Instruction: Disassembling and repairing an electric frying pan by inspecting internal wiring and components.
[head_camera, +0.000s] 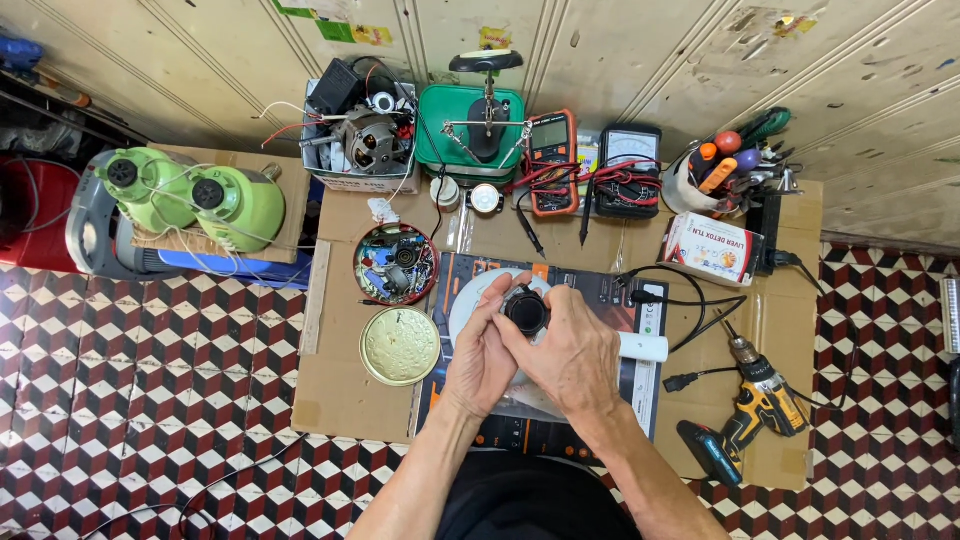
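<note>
Both my hands meet over the middle of a low cardboard-covered bench (340, 385). My left hand (481, 350) and my right hand (572, 348) together grip a small round black part (526, 311), fingers curled around its rim. Under them lies a white round housing (470, 300) on a dark printed mat (640, 300). A white cylinder (642, 347) pokes out just right of my right hand.
A round tin of small parts (396, 264) and its gold lid (400, 346) lie to the left. A cordless drill (752, 405) and black cables (700, 300) lie right. Two multimeters (590, 165), a tool cup (722, 165), a green case, a motor box and green blender bases (200, 200) line the back.
</note>
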